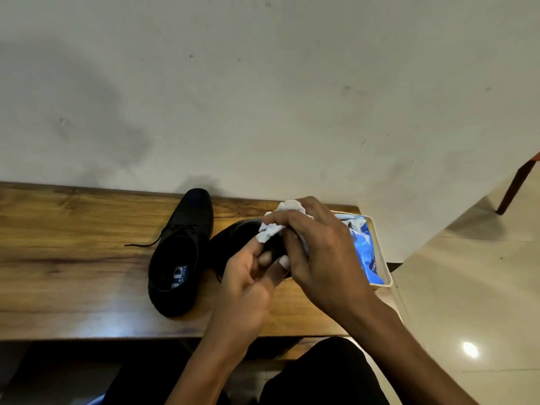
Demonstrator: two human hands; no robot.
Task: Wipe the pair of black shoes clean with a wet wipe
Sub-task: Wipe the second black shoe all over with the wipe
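Observation:
Two black lace-up shoes lie on a wooden bench (73, 258). The left shoe (181, 252) rests untouched, toe toward the wall, its lace trailing left. The right shoe (236, 241) lies beside it, largely covered by my hands. My left hand (248, 287) grips this shoe from the near side, fingers curled onto its upper. My right hand (315, 249) holds a crumpled white wet wipe (274, 226) pressed against the shoe's toe area.
A cream tray (382, 258) at the bench's right end holds a blue wet-wipe pack (362, 247). A pale wall stands just behind the bench. Tiled floor and a chair leg (514, 188) lie to the right. My dark-trousered knees are below.

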